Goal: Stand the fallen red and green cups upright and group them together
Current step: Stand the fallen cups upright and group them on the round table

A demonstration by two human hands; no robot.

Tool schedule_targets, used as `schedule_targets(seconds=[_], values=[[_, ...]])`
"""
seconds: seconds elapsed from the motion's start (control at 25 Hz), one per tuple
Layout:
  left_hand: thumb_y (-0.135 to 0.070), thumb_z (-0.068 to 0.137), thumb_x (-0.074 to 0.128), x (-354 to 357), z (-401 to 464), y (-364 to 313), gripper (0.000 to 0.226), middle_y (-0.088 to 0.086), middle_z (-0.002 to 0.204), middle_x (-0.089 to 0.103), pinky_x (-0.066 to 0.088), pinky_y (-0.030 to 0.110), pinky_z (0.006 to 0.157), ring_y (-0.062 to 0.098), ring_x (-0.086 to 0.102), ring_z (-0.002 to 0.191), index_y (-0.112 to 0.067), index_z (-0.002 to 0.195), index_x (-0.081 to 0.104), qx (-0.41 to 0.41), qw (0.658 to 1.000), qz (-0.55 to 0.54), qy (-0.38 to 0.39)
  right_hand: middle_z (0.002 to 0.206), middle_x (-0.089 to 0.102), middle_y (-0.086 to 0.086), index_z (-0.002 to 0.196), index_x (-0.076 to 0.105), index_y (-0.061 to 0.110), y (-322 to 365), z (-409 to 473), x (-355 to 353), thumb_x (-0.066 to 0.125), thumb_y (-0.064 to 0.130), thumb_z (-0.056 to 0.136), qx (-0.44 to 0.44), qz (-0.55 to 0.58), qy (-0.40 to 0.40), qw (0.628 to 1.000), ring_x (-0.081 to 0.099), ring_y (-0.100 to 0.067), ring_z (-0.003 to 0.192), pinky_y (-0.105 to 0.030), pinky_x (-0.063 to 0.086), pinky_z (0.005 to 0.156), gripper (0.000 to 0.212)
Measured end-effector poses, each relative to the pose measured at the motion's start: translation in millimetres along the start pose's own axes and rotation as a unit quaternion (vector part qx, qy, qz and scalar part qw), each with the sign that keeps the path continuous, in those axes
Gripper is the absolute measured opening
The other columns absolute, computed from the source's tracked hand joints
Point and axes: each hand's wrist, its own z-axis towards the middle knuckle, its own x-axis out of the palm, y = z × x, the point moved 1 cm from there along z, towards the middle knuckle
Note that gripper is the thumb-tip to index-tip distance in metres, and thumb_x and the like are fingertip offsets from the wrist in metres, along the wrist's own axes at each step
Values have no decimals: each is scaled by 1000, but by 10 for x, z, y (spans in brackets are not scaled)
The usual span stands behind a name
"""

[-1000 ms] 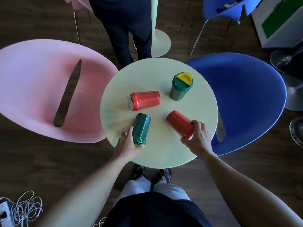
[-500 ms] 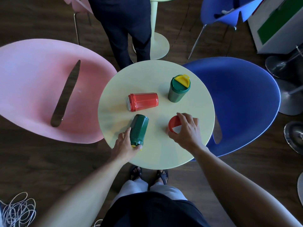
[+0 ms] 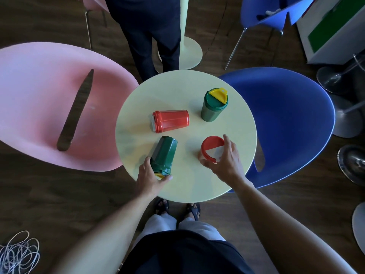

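On the round pale-green table (image 3: pixel 233 180) stand and lie several lidded cups. A red cup (image 3: pixel 211 147) with a red and white lid stands upright at the front right, my right hand (image 3: pixel 225 165) curled around its near side. A green cup (image 3: pixel 164 155) lies on its side at the front left, its yellow lid end toward me, and my left hand (image 3: pixel 150 178) grips that end. Another red cup (image 3: pixel 170 121) lies on its side near the middle. A green cup (image 3: pixel 214 104) with a yellow and green lid stands upright at the back right.
A pink chair (image 3: pixel 39 99) sits left of the table and a blue chair (image 3: pixel 292 123) right of it. A person in dark trousers (image 3: pixel 150 34) stands just behind the table. A cable coil (image 3: pixel 18 252) lies on the floor at lower left.
My right hand has tipped the front right red cup from lying on its side to upright. My left hand has stayed on the lying green cup.
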Motion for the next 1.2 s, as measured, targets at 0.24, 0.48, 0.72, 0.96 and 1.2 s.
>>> schedule_targets(seconds=[0.24,0.48,0.72,0.96,1.2], values=[[-38,54,85,-14,10,-64,95,9,122,52,46,40,91,28,52,110,-13,133,40,-31,997,-57,-45,145,35,-7,147,23,15,-17,15,18,81,48,69,-7,6,-8,1000,41,-26,128,-36,39,100,103],[-40,58,82,-281,47,-335,87,4,118,44,39,26,75,15,43,95,-25,132,39,14,996,-52,-72,145,35,-8,146,24,15,-3,23,9,82,46,68,-6,15,-7,1000,43,-26,126,-27,38,90,102],[-59,59,70,-454,283,-855,93,6,121,46,49,41,83,29,51,110,-29,138,29,38,992,112,-53,144,35,-7,146,24,16,8,21,-17,82,47,68,4,26,0,1000,43,-26,125,-26,39,88,102],[-60,69,67,-399,464,-1126,98,8,146,35,42,42,93,34,38,127,-23,146,20,104,979,174,0,144,34,-5,146,24,18,40,9,-49,82,45,69,11,33,13,999,42,-25,125,-22,39,80,101],[-46,73,75,-322,481,-1178,103,9,154,27,32,38,107,28,30,139,-13,150,15,150,986,76,16,144,34,-5,145,24,19,54,15,-70,82,44,69,14,28,16,999,42,-25,125,-16,37,73,99]])
